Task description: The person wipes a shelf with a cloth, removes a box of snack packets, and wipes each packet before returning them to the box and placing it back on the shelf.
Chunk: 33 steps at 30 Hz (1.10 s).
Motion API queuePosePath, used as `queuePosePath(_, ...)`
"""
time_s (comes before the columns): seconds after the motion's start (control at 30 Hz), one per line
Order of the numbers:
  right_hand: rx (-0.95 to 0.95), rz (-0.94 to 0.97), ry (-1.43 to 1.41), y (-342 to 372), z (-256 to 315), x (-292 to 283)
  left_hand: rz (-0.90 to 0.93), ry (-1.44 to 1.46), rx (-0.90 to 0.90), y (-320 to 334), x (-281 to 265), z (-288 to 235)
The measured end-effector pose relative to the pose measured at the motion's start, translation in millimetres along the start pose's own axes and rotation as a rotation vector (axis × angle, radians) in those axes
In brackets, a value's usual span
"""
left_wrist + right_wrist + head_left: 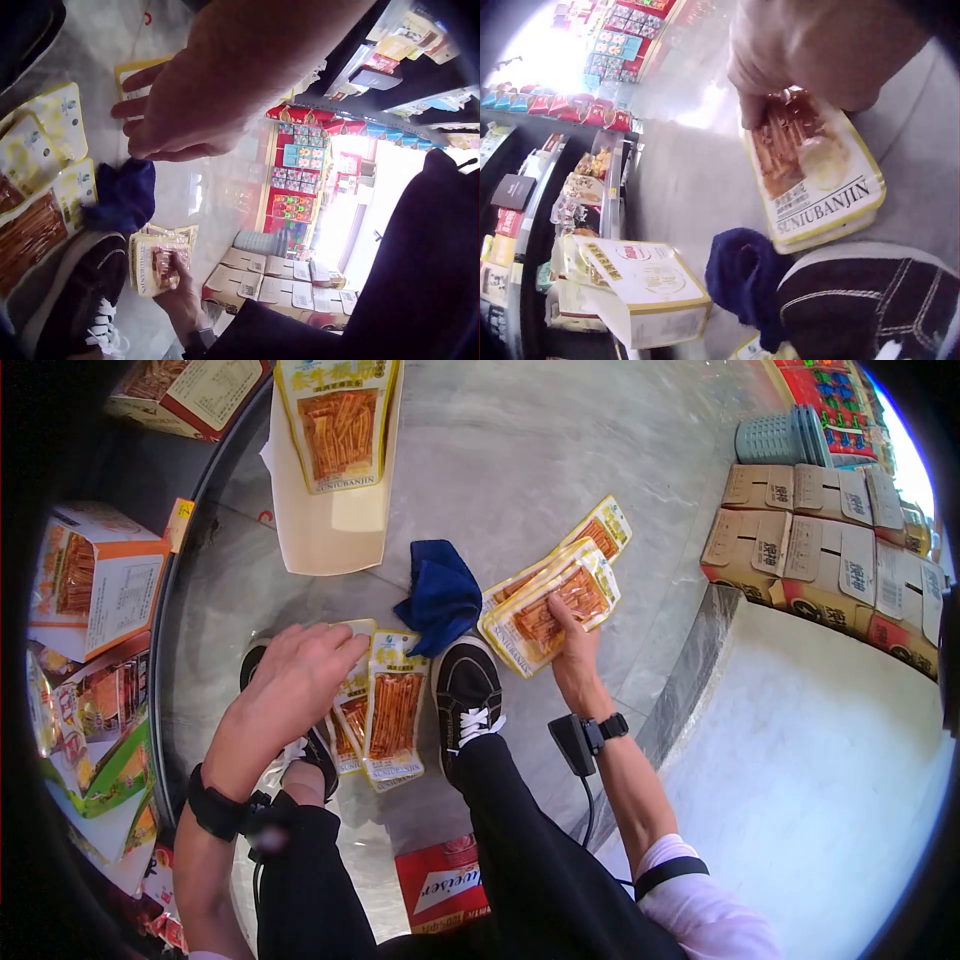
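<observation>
In the head view my right hand (577, 660) grips a small stack of flat snack packets (530, 632), thumb on top. They have clear windows showing reddish-brown strips and yellow edges. The lettering SUNIUBANJIN shows on the stack in the right wrist view. My left hand (305, 670) hovers with loosely bent fingers beside other packets (395, 710) lying on the floor between the shoes. It partly hides one of those packets. A dark blue cloth (440, 595) lies crumpled between the two hands. Beyond them an open cream carton (330, 545) has a packet (340, 435) in it.
Black shoes (468, 690) stand close by the packets and cloth. Shelves of boxed snacks (100, 585) line the left side. Stacked cardboard cartons (790, 545) and grey baskets (780, 438) stand at the right. A red box (440, 885) lies near the legs.
</observation>
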State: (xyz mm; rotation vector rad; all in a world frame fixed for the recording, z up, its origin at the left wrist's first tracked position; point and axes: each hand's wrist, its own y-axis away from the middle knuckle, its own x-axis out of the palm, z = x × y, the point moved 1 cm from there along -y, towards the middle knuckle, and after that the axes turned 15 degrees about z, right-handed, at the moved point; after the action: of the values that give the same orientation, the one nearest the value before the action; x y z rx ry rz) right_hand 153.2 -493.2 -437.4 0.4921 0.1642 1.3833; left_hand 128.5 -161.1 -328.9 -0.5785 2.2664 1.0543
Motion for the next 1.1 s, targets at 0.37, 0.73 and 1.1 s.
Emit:
queuePosePath(0.37, 0.186, 0.170, -0.041, -78.4, 43.4, -60.2, -0.034, -0.008, 0.017, -1.1, 4.4, -1.8)
queuePosePath(0.73, 0.158, 0.041, 0.121, -91.0, 52.6, -29.9, -0.015, -0.031, -0.008, -2.6, 4.8, -2.2)
queuePosePath(1.1, -0.318, 0.270, 1.540, -11.5, 46.9, 16.7, -0.028, -0.023, 0.018, -2.3, 5.5, 0.8)
